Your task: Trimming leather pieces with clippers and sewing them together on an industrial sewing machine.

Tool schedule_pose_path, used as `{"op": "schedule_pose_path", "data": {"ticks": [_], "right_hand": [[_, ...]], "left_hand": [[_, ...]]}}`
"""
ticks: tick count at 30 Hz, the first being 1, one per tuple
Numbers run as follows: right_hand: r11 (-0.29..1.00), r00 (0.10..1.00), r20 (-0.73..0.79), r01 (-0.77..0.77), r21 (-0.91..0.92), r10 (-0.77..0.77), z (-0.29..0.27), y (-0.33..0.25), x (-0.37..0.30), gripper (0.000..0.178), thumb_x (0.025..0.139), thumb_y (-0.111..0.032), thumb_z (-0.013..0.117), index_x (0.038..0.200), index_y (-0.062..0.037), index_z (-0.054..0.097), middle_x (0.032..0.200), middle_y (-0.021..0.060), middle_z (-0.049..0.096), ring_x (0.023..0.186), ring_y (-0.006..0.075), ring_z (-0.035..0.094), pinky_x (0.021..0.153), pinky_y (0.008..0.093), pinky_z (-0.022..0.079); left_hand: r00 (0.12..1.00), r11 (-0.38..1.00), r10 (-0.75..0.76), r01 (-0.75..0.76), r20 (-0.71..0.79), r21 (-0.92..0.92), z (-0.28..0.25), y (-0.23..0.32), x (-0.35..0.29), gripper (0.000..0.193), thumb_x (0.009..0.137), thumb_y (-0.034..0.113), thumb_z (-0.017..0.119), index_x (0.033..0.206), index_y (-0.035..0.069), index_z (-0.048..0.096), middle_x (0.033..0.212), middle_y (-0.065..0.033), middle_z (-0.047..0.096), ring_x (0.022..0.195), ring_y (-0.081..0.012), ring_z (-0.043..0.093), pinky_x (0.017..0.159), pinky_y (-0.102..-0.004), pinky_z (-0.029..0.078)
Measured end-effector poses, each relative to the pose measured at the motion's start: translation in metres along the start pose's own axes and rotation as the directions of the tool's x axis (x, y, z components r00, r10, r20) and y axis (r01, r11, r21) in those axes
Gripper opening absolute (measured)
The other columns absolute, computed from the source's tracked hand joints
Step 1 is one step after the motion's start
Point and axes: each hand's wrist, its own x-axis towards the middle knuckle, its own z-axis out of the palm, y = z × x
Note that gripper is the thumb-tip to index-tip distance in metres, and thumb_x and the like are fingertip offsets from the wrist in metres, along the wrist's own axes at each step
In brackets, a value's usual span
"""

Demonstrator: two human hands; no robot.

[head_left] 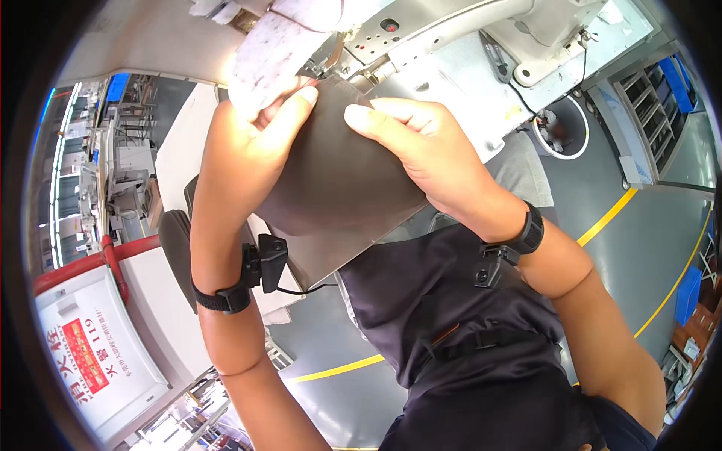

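Two hands grip one dark sheet (342,180) between thumb and fingers: the left hand (259,143) at its far left edge, the right hand (425,146) at its right edge near the far end. The sheet lies between the forearms, its far end by one sewing machine (444,41) and its near corner hanging toward the lap. Each wrist wears one black strap, two in all. One pair of snips (494,56) lies far right; one white bucket (583,140) stands beyond the right hand.
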Motion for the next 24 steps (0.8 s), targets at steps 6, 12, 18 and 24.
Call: {"op": "schedule_pose_path", "data": {"ticks": [6, 12, 18, 24], "right_hand": [[0.988, 0.994, -0.013, -0.109, 0.107, 0.111, 0.006, -0.002, 0.001, 0.027, 0.1, -0.025, 0.064, 0.092, -0.0007, 0.072, 0.078, -0.0047, 0.064, 0.068, 0.0016, 0.053, 0.058, 0.0212, 0.043], [0.99, 0.993, 0.001, -0.115, 0.087, 0.115, 0.011, -0.006, 0.001, 0.028, 0.1, -0.026, 0.065, 0.093, -0.0001, 0.072, 0.078, -0.0037, 0.066, 0.071, 0.0025, 0.056, 0.062, 0.0223, 0.047], [0.995, 0.992, -0.079, 0.097, -0.039, -0.099, 0.014, 0.003, 0.008, 0.031, 0.101, -0.026, 0.063, 0.088, 0.0013, 0.068, 0.071, -0.0078, 0.055, 0.066, 0.0013, 0.045, 0.057, 0.0229, 0.04], [0.993, 0.984, -0.143, 0.094, -0.074, -0.103, 0.019, 0.0, 0.008, 0.032, 0.102, -0.024, 0.062, 0.082, 0.0007, 0.065, 0.066, -0.0091, 0.047, 0.064, 0.001, 0.039, 0.054, 0.0232, 0.034]], "left_hand": [[0.993, 0.988, -0.092, 0.1, 0.075, -0.116, -0.004, 0.004, 0.005, 0.026, 0.093, 0.02, 0.071, 0.109, -0.001, 0.071, 0.097, -0.0006, 0.071, 0.091, -0.0093, 0.06, 0.084, -0.0259, 0.046], [0.983, 0.948, -0.116, 0.152, 0.139, -0.281, -0.005, -0.005, 0.01, 0.026, 0.094, 0.021, 0.07, 0.112, 0.002, 0.071, 0.104, 0.0002, 0.069, 0.097, -0.0088, 0.059, 0.089, -0.0246, 0.044], [0.989, 0.927, -0.098, 0.129, 0.107, -0.351, 0.001, -0.009, 0.012, 0.025, 0.095, 0.018, 0.068, 0.113, 0.002, 0.07, 0.106, 0.0006, 0.069, 0.097, -0.0085, 0.057, 0.089, -0.0241, 0.042], [0.994, 0.915, -0.094, 0.111, 0.062, -0.388, 0.005, -0.016, 0.011, 0.017, 0.096, 0.016, 0.066, 0.107, 0.004, 0.072, 0.103, 0.0041, 0.066, 0.091, -0.005, 0.052, 0.083, -0.0212, 0.039]]}}
